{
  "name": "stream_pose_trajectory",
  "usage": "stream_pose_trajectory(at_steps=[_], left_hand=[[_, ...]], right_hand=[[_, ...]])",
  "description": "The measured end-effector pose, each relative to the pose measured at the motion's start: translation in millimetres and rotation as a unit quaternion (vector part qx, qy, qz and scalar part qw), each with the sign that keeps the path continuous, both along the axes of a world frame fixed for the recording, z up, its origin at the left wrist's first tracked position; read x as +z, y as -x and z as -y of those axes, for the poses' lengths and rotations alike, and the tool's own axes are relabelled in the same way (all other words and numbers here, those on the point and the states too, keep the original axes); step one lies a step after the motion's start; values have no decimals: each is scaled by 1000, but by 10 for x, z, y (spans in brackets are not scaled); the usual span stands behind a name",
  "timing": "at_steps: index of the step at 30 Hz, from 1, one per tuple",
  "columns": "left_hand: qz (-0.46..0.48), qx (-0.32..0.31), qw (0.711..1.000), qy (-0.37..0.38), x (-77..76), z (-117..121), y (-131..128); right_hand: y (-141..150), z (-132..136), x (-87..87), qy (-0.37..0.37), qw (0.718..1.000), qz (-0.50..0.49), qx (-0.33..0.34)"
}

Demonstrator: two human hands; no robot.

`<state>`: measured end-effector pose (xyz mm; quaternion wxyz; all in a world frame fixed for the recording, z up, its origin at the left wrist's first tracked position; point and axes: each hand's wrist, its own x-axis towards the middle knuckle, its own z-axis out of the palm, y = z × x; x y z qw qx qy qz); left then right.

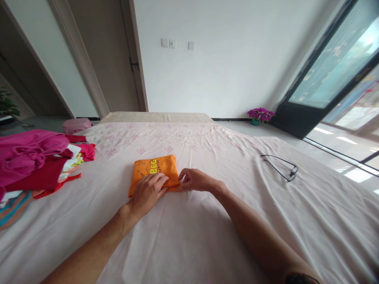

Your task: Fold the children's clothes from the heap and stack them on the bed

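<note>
A folded orange garment (170, 165) with yellow letters and dark line drawings lies on the pale bed sheet in front of me. Across its lower front my left hand (150, 190) rests palm down, fingers lying flat on the cloth. At the garment's right edge my right hand (197, 180) is curled, its thumb and fingertips pinching the lower right corner. The exact grip of those fingertips is partly hidden. Whether the garment is a T-shirt I cannot tell while it is folded.
A heap of pink, red and striped clothes (38, 157) is at the left. Black-framed glasses (291, 173) lie on the sheet (237, 221) to the right. Beyond the bed are a pink stool (77, 125), purple flowers (260, 114) and a glass door (319, 71).
</note>
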<state>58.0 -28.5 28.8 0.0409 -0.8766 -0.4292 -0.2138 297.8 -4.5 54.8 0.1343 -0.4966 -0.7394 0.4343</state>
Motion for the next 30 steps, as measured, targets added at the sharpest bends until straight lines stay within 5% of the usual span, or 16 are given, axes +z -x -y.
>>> stream_pose_trajectory(at_steps=[4,9,20,26,30], left_hand=[[23,38,999,13,-8,-38,17],[125,123,983,57,-66,-126,74],[207,168,956,118,-11,-165,86],[233,184,945,135,-2,-186,96],[236,177,945,137,14,-175,96]], right_hand=[[84,37,-42,-17,998,-36,-39],[96,39,-78,-9,992,-126,-10],[127,22,-119,-105,993,-48,22],[182,8,-134,-270,962,-15,33],[170,14,-105,-257,966,1,38]])
